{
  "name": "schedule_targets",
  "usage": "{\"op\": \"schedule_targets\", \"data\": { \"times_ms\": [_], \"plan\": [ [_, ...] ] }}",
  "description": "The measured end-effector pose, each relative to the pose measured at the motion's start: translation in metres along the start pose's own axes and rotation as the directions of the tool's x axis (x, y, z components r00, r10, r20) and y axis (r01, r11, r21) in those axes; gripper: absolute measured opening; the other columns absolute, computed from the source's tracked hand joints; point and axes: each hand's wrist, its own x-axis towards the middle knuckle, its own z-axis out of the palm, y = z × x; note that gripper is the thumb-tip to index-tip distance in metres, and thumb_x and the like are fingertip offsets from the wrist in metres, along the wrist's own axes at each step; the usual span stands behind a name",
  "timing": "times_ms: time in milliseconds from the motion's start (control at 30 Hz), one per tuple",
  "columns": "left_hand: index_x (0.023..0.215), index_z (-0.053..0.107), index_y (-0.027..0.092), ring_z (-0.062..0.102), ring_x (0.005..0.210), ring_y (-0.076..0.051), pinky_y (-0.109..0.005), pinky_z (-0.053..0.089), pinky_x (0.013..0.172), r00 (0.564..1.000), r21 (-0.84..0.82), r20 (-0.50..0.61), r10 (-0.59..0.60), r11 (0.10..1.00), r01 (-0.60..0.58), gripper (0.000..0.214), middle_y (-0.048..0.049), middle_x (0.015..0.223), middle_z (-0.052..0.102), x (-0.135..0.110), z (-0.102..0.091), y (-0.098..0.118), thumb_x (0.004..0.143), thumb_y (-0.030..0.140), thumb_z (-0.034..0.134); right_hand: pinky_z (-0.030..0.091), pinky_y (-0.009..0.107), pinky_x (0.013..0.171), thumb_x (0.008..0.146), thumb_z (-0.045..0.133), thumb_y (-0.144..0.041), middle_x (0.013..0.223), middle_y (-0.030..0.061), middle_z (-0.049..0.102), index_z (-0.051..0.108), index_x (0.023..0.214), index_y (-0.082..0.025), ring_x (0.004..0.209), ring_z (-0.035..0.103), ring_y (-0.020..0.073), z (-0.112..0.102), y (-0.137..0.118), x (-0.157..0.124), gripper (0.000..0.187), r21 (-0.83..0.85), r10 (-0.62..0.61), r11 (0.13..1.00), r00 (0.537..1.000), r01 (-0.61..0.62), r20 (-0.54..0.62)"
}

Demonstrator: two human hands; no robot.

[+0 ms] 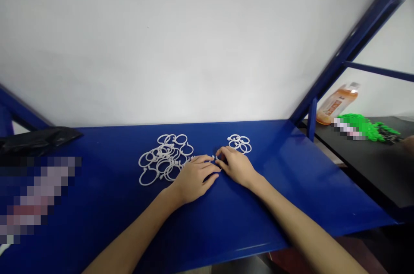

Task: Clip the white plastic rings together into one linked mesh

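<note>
Seen around the centre of the frame: left hand (194, 177) and right hand (237, 166) close together, low over the blue table (220, 222), with fingertips at a small white piece (213, 158); cannot tell whether pinched or merely touched. Best to steady with the left, work lightly with the right, and avoid disturbing the heaped white rings (165, 150) left of centre or the smaller ring cluster (239, 143) right of centre.

White rings (165, 149); blue tabletop (258, 222); black bag (54, 138); green pieces (357, 124); orange bottle (338, 103).
</note>
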Motion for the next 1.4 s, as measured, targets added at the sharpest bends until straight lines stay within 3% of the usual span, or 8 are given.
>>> {"op": "schedule_targets", "data": {
  "times_ms": [100,233,433,533,700,967,1167,1400],
  "plan": [
    [0.101,0.069,0.021,0.062,0.106,-0.021,-0.04,0.048,0.097,0.995,0.023,-0.088,-0.053,0.998,0.056,0.017,-0.0029,0.098,0.074,0.002,-0.001,0.0,0.096,0.021,0.053,0.046,0.028,0.071,0.088,0.063,-0.014,0.088,0.0024,0.066,0.061,0.099,-0.021,0.081,0.062,0.0177,0.005,0.005,-0.003,0.013,0.035,-0.02,0.999,1.0,0.02,-0.009],
    [0.112,0.065,0.019,0.061,0.1,-0.023,-0.042,0.05,0.089,0.978,0.101,-0.13,-0.165,0.979,0.178,0.02,-0.0054,0.102,0.072,0.004,-0.001,-0.004,0.097,0.024,0.054,0.049,0.029,0.076,0.093,0.06,-0.017,0.093,0.0033,0.064,0.062,0.101,-0.021,0.082,0.061,0.0164,0.004,0.011,-0.006,0.01,0.172,-0.141,0.973,0.987,0.153,-0.082],
    [0.118,0.062,0.016,0.061,0.093,-0.02,-0.036,0.05,0.085,0.982,0.105,-0.183,-0.05,0.992,0.07,0.023,-0.0052,0.096,0.072,0.002,-0.002,-0.006,0.099,0.023,0.052,0.051,0.029,0.08,0.099,0.053,-0.02,0.097,0.0048,0.061,0.062,0.101,-0.022,0.087,0.061,0.0157,-0.001,0.001,-0.011,0.01,0.32,-0.285,0.883,0.934,0.344,-0.218],
    [0.111,0.064,0.018,0.061,0.09,-0.019,-0.034,0.049,0.083,0.974,0.101,-0.225,0.001,0.995,0.022,0.019,-0.0033,0.094,0.072,0.003,-0.005,-0.005,0.1,0.023,0.05,0.05,0.026,0.07,0.095,0.06,-0.024,0.09,0.0024,0.063,0.06,0.094,-0.021,0.075,0.06,0.0139,-0.002,-0.003,-0.012,0.003,0.387,-0.198,0.875,0.945,0.291,-0.262],
    [0.094,0.065,0.019,0.061,0.083,-0.017,-0.033,0.046,0.082,0.956,0.103,-0.293,0.013,0.995,0.018,0.016,-0.0002,0.088,0.073,0.006,-0.01,-0.002,0.1,0.026,0.052,0.047,0.025,0.062,0.093,0.065,-0.035,0.079,-0.0001,0.065,0.062,0.095,-0.021,0.066,0.059,0.0128,-0.004,-0.006,-0.011,0.014,0.452,-0.046,0.878,0.968,0.156,-0.245],
    [0.087,0.063,0.02,0.058,0.076,-0.015,-0.031,0.044,0.076,0.926,0.133,-0.37,0.071,0.991,-0.023,0.017,0.0017,0.079,0.071,0.004,-0.014,0.003,0.099,0.018,0.052,0.044,0.024,0.059,0.097,0.057,-0.039,0.075,0.0,0.065,0.06,0.085,-0.019,0.061,0.055,0.0112,-0.006,-0.015,-0.017,0.023,0.573,-0.061,0.811,0.991,0.121,-0.123],
    [0.088,0.062,0.02,0.056,0.077,-0.016,-0.032,0.043,0.078,0.917,0.155,-0.379,0.121,0.986,-0.066,0.016,0.0018,0.081,0.071,0.004,-0.013,0.003,0.096,0.009,0.053,0.041,0.021,0.051,0.097,0.056,-0.043,0.07,-0.003,0.062,0.058,0.09,-0.02,0.053,0.052,0.0085,0.001,-0.019,-0.019,0.025,0.71,0.028,0.704,1.0,-0.024,0.007],
    [0.087,0.061,0.019,0.056,0.074,-0.015,-0.031,0.043,0.074,0.92,0.122,-0.381,0.096,0.991,-0.053,0.02,0.0012,0.077,0.069,0.006,-0.011,0.004,0.098,0.01,0.047,0.046,0.022,0.053,0.095,0.06,-0.045,0.071,-0.0028,0.062,0.058,0.09,-0.02,0.054,0.054,0.009,0.006,-0.013,-0.016,0.025,0.804,0.022,0.594,0.999,-0.037,0.03]
  ]
}}
